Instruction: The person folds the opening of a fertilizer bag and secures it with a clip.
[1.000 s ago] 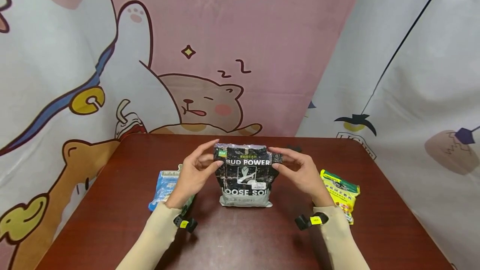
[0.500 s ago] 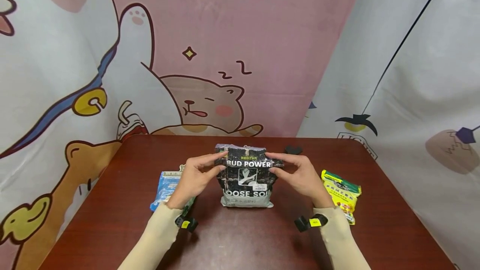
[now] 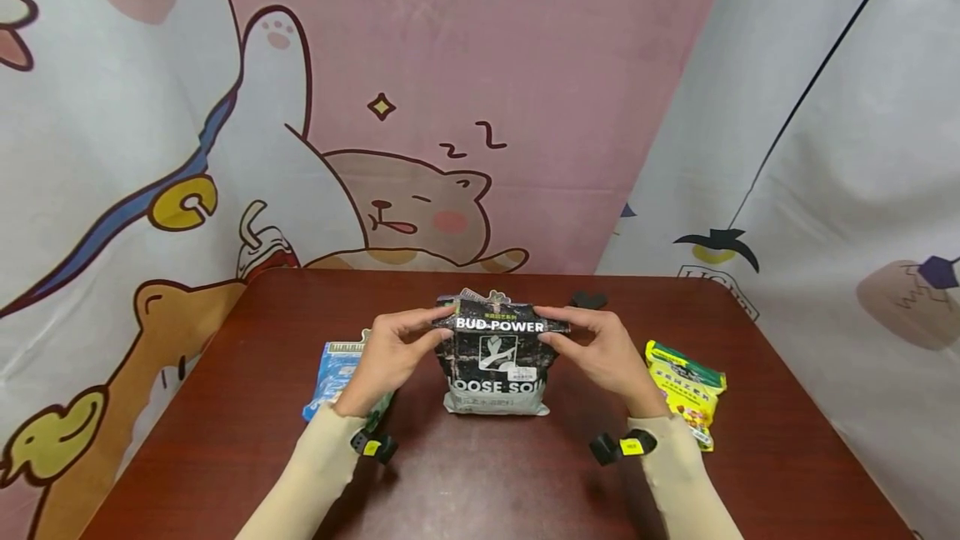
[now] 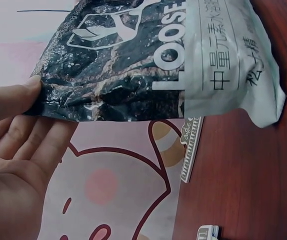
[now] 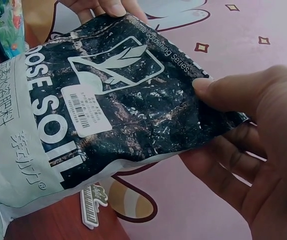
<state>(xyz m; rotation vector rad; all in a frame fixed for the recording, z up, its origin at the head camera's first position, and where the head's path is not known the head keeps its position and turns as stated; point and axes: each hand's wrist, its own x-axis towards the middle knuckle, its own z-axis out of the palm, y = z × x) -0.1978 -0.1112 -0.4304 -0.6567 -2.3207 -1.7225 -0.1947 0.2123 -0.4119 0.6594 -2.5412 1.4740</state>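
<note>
Head view: we see a black and pale-grey bag [image 3: 491,398] printed "BUD POWER" and "LOOSE SOIL", standing upright at the middle of the dark red table [image 3: 480,482], front facing us. The left hand [image 3: 393,352] pinches its upper left corner and the right hand [image 3: 600,352] pinches its upper right corner, each with the thumb on the front face. Behind the bag's top edge we note a pale ruled piece [image 3: 487,297], partly hidden. A blue packet [image 3: 330,377] lies just beside the left forearm, partly covered by it; a yellow and green packet [image 3: 686,394] lies by the right forearm. A small dark object [image 3: 588,300] sits near the table's far edge, before a pink backdrop [image 3: 555,107] with cartoon animals. Left wrist view: we record the left thumb flat on the black film near the edge, the fingers behind and spaced apart; the bag's grey end lies towards the table. Right wrist view: the right thumb presses the printed face near the top corner, fingers curled behind. A white barcode sticker [image 5: 86,110] shows on the black section, and we find the left fingertips at the opposite corner.
</note>
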